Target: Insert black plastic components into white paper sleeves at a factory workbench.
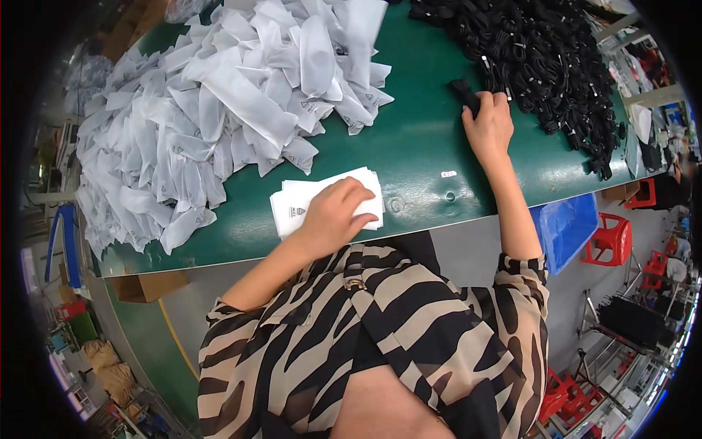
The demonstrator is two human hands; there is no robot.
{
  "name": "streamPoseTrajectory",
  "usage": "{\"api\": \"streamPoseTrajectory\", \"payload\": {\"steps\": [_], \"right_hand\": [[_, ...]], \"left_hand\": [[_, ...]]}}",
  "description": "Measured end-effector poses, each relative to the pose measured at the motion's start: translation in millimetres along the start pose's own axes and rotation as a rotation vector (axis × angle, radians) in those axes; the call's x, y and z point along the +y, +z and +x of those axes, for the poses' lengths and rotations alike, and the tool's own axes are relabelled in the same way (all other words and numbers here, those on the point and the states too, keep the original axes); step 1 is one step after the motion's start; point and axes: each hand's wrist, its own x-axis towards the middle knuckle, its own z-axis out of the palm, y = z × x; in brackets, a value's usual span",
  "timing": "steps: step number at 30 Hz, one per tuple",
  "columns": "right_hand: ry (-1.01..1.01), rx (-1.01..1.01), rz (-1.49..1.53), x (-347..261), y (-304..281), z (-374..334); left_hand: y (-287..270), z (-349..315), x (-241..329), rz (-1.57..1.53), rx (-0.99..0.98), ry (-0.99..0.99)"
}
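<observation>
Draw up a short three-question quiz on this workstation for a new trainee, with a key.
1. Open question: What does the left hand rest on?
2. Multiple choice: What is at the fingertips of the right hand?
A) A red stool
B) A black bundle
C) A blue bin
3. Fill in the blank: Seen from the person's side, the heap of black cables lies to the ____ of the heap of whitish bags.

Key:
1. A small stack of flat white sleeves near the table's front edge.
2. B
3. right
</observation>
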Motion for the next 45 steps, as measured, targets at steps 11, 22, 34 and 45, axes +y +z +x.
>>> {"api": "streamPoseTrajectory", "payload": {"steps": [11,22,34,45], "right_hand": [[0.050,-0.373,0.865,-83,-91,-90],[-0.469,-0.459,0.706,-88,-92,-102],[-0.026,-0.602,1.045,-101,-102,-106],[-0.507,-0.401,0.802,-97,-104,-106]], "left_hand": [[8,-3,5,-0.264,0.075,-0.317],[5,1,5,-0.492,0.052,-0.271],[-7,5,6,-0.563,0.015,-0.270],[-8,3,6,-0.460,-0.016,-0.291]]}}
